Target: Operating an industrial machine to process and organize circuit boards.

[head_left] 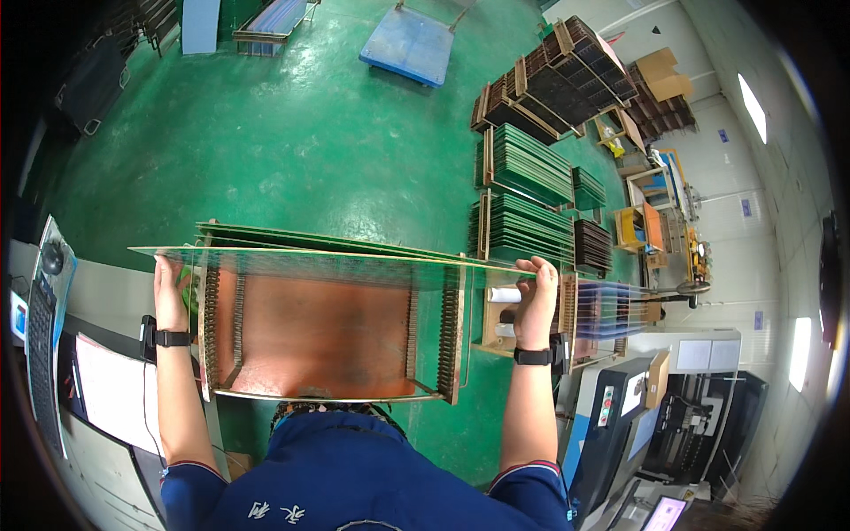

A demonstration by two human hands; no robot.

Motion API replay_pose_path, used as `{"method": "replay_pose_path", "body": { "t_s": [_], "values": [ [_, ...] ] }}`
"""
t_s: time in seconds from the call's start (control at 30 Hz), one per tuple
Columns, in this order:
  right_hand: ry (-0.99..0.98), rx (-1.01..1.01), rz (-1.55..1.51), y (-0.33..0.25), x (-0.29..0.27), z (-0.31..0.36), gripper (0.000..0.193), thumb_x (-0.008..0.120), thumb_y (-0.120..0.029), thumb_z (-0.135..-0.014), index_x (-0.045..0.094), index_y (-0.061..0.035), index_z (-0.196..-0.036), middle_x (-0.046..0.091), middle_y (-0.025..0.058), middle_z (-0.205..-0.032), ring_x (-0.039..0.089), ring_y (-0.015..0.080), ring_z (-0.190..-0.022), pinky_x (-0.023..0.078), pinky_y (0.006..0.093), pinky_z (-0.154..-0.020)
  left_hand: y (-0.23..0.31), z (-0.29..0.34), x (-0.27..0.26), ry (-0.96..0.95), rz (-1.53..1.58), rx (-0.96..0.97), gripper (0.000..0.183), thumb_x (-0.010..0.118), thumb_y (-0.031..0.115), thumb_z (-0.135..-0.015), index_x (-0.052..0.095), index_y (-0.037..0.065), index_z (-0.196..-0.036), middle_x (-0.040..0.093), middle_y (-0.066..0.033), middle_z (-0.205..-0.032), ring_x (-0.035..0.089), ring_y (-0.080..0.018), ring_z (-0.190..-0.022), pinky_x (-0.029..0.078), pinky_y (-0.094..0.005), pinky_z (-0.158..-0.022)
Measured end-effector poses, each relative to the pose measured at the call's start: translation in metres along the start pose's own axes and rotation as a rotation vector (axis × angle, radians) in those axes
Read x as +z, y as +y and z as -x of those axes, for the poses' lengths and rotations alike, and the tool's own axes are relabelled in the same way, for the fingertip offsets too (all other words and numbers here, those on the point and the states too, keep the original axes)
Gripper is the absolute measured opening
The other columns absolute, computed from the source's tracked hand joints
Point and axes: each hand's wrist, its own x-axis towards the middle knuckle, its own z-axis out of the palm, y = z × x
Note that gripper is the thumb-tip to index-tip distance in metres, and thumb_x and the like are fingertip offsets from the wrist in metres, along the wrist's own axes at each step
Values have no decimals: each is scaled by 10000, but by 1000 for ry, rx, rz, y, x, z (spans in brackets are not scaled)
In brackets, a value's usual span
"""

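Observation:
A wide, thin green circuit board panel (354,262) spans the space between my hands, seen almost edge-on. My left hand (170,290) grips its left end, and my right hand (537,301) holds the right end with fingers curled over the edge. Below and in front of me is a metal rack with slotted, comb-like sides (452,332) and a reddish-brown bottom (323,327). More green panels (266,234) stand in the rack's far slots, just behind the held one. The panel overhangs the rack on both sides; whether its lower edge touches a slot is hidden.
Racks of green panels (531,164) stand at the right, with stacked dark racks (567,80) beyond. A blue flatbed cart (409,44) is at the far side. Purple-blue panels (611,310) and a machine with buttons (606,407) are near my right; a keyboard (40,354) lies at left.

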Motion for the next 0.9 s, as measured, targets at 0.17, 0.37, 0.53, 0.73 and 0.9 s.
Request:
{"method": "replay_pose_path", "body": {
  "t_s": [0.17,0.37,0.53,0.73,0.9],
  "values": [
    [-76,-22,-68,21,-6,-4,378,464,-399,-913,493,-84,-1121,584,67,-1028,495,120,-871,347,266,-788,-4,2,9,32,-18,40,768,413,583,-887,272,17,-1387,309,-178,-1404,337,-310,-1274,353,-437,-976],
    [-68,25,-92,36,-14,-11,379,464,-402,-915,506,-69,-1090,599,76,-999,516,120,-892,379,262,-788,-11,-1,15,88,-35,56,727,424,591,-880,349,45,-1355,371,-121,-1380,373,-271,-1234,375,-399,-931],
    [-97,106,257,112,-40,-15,472,544,-366,-888,490,-12,-1194,574,116,-1147,519,209,-1049,373,310,-927,-31,-8,5,89,-368,114,574,414,470,-937,453,-8,-1253,525,-110,-1219,469,-206,-1131,345,-266,-952],
    [-393,21,806,215,-73,85,327,584,-229,-775,611,-2,-1008,623,201,-1007,587,346,-958,462,400,-859,-74,117,10,-105,-153,-96,379,426,414,-948,565,63,-973,525,8,-781,489,-137,-699,419,-276,-657],
    [-629,-504,1092,250,-83,185,273,609,-137,-685,610,-50,-943,584,164,-1045,467,370,-1114,355,447,-989,-223,272,-74,-254,-853,1,326,581,347,-847,629,40,-750,638,-137,-728,612,-285,-657,469,-391,-609]
  ]
}}
